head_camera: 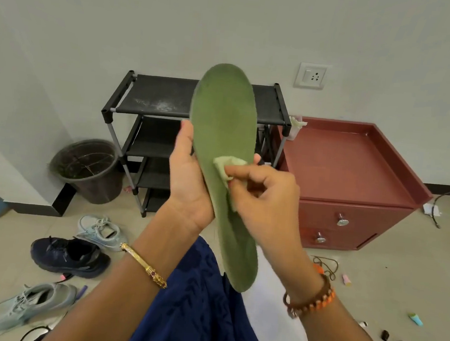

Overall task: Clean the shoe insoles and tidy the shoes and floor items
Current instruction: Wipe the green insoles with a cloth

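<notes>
Holding green insole (223,132) near-upright, toe up, heel toward viewer

— What sort of place is this?
— A home, an entry corner by the look; beyond the fingers (245,172) a black shoe rack (154,96) against the wall, a red cabinet (355,165) right of them; sneakers (66,257) strewn on the tiled floor (373,265) lower left.

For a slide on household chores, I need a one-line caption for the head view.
Left hand holds a green insole upright while the right hand wipes it with a pale cloth.
</notes>
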